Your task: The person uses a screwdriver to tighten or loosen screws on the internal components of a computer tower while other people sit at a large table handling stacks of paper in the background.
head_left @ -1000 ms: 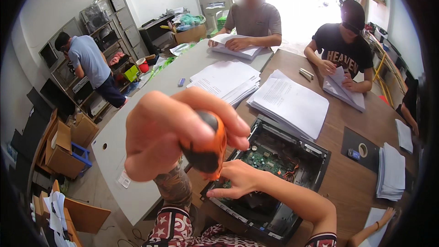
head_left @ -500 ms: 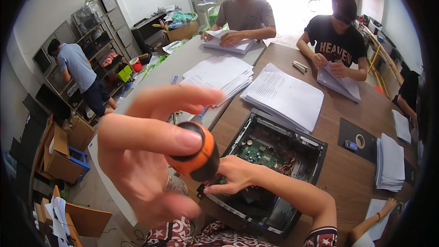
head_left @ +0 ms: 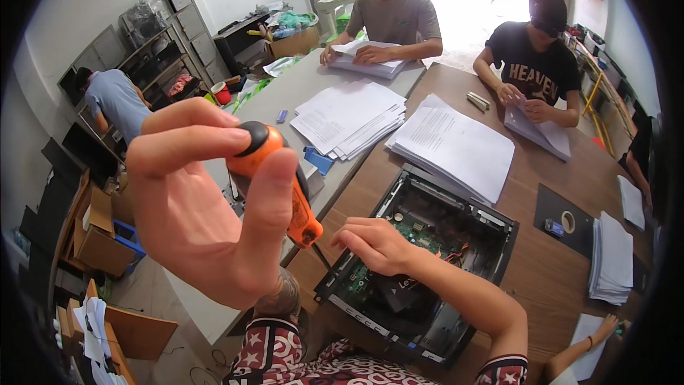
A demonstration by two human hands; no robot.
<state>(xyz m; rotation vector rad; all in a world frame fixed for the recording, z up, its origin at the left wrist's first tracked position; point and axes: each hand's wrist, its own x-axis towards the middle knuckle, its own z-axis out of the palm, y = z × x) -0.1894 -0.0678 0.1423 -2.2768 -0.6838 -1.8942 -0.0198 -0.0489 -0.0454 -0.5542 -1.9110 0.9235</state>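
Since the earlier frame, the left hand (head_left: pixel 206 214) has rolled around the screwdriver (head_left: pixel 302 222), its thumb now laid along the handle, and the right hand (head_left: pixel 377 242) has lifted a little, baring the tool's shaft (head_left: pixel 325 262). For the work in hand, that likely means a fresh grip between twists, with the lower end easier to see. Largest in the layout, the brown table (head_left: pixel 545 278) meets a pale table (head_left: pixel 206 306) along a seam; a computer case (head_left: pixel 370 326) without its cover lies on the brown one, askew, near the person. Just beyond the case sits a thick paper stack (head_left: pixel 456 146), and another pile of sheets (head_left: pixel 349 117) spreads over the pale top. Inside the case, a green circuit board (head_left: pixel 410 232) shows partly behind the right forearm. Of the hands, the left pinches the handle between its thumb and the fingers at the black cap; the right is loosely curled, its fingertips just beside the shaft, and whether they touch or pinch it I cannot tell. Above the case's left corner, the screwdriver stands tilted, its long axis running from the cap at upper left to the shaft at lower right. Its tip points down at the case's left edge; whether it sits in a screw is too small to tell.
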